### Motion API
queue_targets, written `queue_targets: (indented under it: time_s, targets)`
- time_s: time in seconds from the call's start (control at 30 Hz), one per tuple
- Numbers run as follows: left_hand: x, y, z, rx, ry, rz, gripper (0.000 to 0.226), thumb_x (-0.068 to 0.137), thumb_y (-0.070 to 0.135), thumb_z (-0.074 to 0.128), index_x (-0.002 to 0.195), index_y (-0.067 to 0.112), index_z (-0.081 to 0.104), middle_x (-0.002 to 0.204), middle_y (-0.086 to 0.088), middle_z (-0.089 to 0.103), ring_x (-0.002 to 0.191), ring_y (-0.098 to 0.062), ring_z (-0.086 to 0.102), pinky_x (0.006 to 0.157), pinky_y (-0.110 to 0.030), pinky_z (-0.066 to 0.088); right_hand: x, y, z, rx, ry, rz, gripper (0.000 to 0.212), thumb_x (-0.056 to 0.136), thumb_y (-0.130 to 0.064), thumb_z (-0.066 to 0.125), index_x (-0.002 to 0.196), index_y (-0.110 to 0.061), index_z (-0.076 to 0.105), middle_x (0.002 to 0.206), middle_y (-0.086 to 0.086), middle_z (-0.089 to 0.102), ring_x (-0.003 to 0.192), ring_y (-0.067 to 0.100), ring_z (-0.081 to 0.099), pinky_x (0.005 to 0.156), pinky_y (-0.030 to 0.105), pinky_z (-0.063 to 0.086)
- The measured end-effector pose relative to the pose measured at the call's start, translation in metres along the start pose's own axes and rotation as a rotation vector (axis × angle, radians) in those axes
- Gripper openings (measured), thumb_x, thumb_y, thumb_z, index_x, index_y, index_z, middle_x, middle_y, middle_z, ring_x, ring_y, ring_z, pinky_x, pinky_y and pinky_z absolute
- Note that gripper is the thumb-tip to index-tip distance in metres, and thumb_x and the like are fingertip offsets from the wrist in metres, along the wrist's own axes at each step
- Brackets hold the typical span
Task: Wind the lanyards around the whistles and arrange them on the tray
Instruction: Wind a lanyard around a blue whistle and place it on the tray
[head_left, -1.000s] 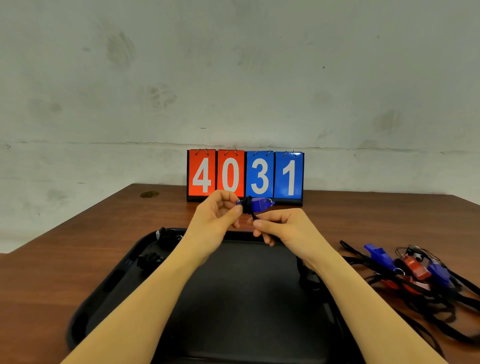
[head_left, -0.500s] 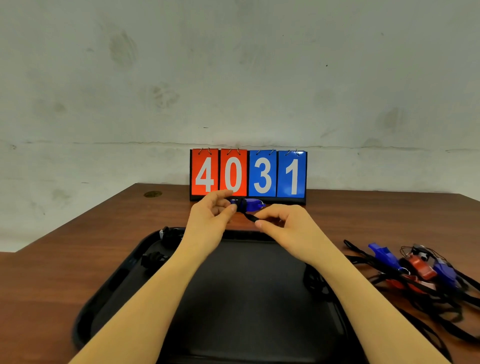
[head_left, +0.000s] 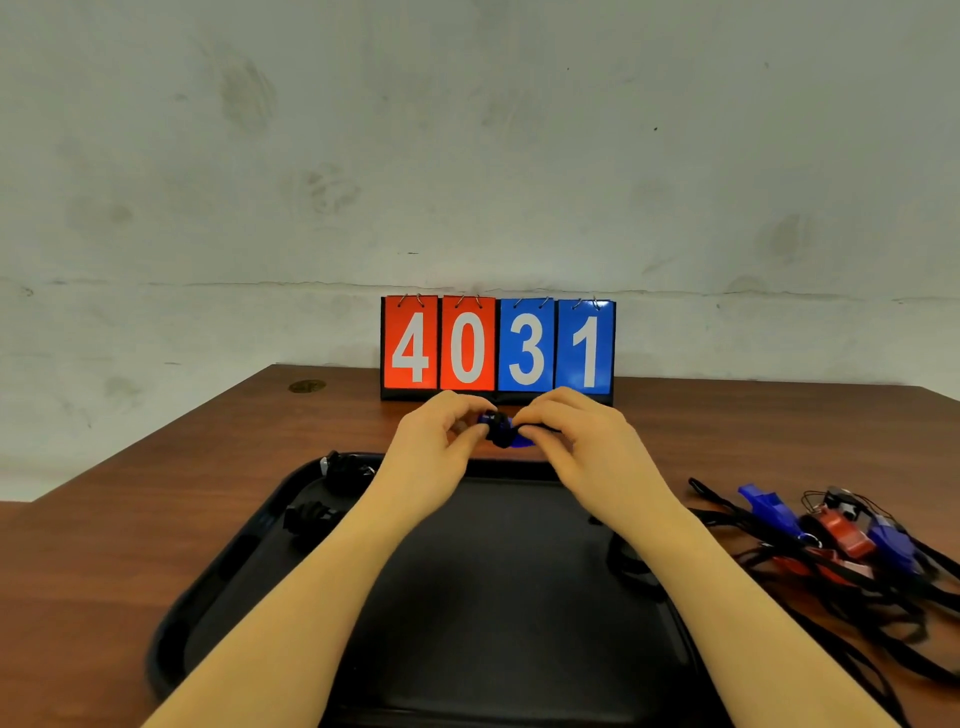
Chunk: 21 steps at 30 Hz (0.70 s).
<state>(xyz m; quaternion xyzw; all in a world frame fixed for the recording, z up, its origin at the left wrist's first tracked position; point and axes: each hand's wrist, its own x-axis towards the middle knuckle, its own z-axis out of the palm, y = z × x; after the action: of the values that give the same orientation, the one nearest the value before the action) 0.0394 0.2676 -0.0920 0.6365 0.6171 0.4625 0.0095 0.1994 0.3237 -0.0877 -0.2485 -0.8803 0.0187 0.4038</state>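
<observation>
Against a stained grey wall, our brown wooden table (head_left: 156, 467) carried a red-and-blue flip scoreboard (head_left: 497, 345) reading 4031 and a black plastic tray (head_left: 218, 587). Above the tray's far rim, our left hand (head_left: 436, 452) and right hand (head_left: 576, 447) together pinched a small blue plastic whistle (head_left: 511, 435) with black lanyard (head_left: 497, 428) wound around it. Two black wound bundles (head_left: 311, 517) lay in the tray's far left corner, and loose blue and red whistles (head_left: 831, 530) with tangled cords lay right of it.
</observation>
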Motion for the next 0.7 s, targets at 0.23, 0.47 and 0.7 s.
queue_targets:
  time_s: [0.23, 0.47, 0.7]
  targets:
    - [-0.002, 0.002, -0.003, -0.037, -0.096, 0.043, 0.029, 0.091, 0.012, 0.053, 0.116, 0.026, 0.059, 0.093, 0.016, 0.053, 0.084, 0.003, 0.051, 0.074, -0.001, 0.038, 0.001, 0.001, -0.003, 0.294, 0.061, 0.255, 0.019, 0.086, -0.013, 0.061, 0.103, -0.017, 0.069, 0.090, -0.010, 0.064, 0.089, 0.000, 0.058, 0.081, 0.011, 0.047]
    - [-0.004, 0.003, -0.005, -0.173, -0.161, 0.045, 0.032, 0.090, 0.011, 0.055, 0.110, 0.035, 0.060, 0.098, 0.012, 0.060, 0.093, -0.002, 0.058, 0.082, -0.013, 0.047, 0.003, 0.005, -0.009, 0.648, 0.085, 0.479, 0.013, 0.082, -0.010, 0.066, 0.094, -0.012, 0.072, 0.080, 0.000, 0.070, 0.071, 0.004, 0.064, 0.060, 0.013, 0.051]
    - [-0.006, 0.011, -0.007, -0.515, -0.015, -0.038, 0.037, 0.089, 0.004, 0.054, 0.096, 0.040, 0.059, 0.079, 0.004, 0.062, 0.062, 0.003, 0.056, 0.067, -0.008, 0.049, 0.004, 0.000, -0.011, 0.841, 0.001, 0.563, 0.015, 0.086, -0.004, 0.059, 0.089, -0.013, 0.070, 0.071, 0.003, 0.068, 0.059, 0.011, 0.061, 0.058, 0.020, 0.054]
